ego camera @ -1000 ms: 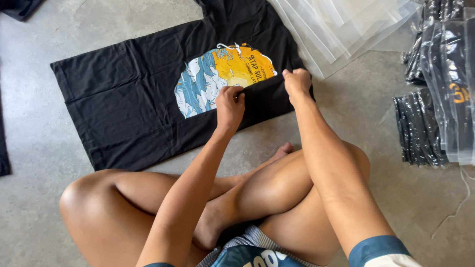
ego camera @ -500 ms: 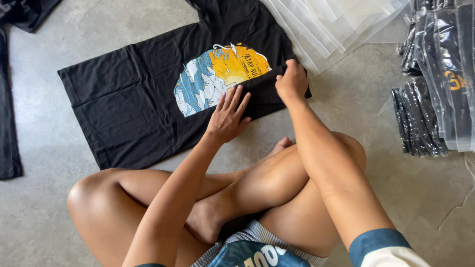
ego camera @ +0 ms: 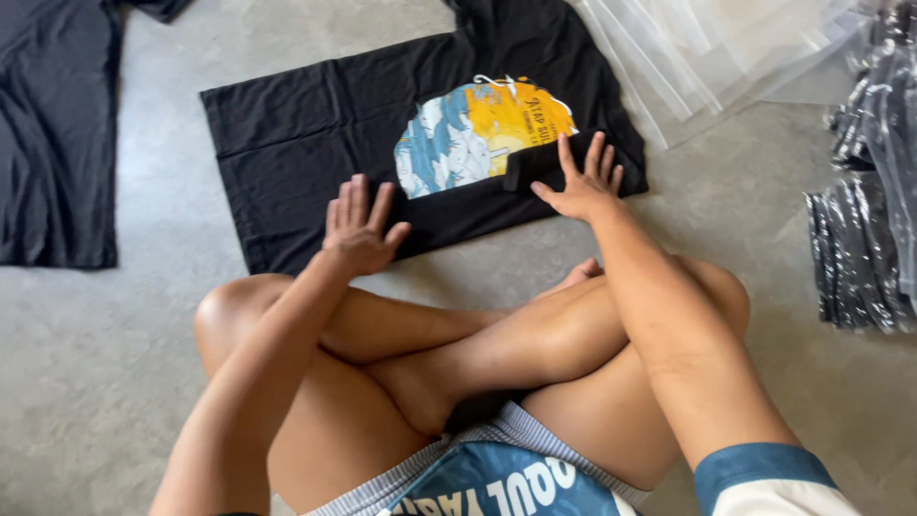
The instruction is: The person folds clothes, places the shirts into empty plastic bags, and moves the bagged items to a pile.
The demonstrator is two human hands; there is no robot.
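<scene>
A black T-shirt (ego camera: 315, 143) with a blue, white and orange print lies flat on the grey floor in front of my crossed legs. Its near edge is folded over the lower part of the print. My left hand (ego camera: 358, 225) rests flat on that folded strip, fingers spread, at the shirt's lower middle. My right hand (ego camera: 583, 182) presses flat on the folded edge near the shirt's right end, just under the orange part of the print. Neither hand grips anything.
Another black garment (ego camera: 57, 134) lies on the floor at the left. A pile of clear plastic bags (ego camera: 726, 48) sits at the top right. Stacks of bagged dark shirts (ego camera: 860, 220) stand along the right edge. Concrete floor (ego camera: 95, 382) surrounds my legs.
Both hands let go of the pinched shirt edge and now lie flat on the fold. My left hand has slid left along the shirt. The view has shifted so the shirt sits further right.
</scene>
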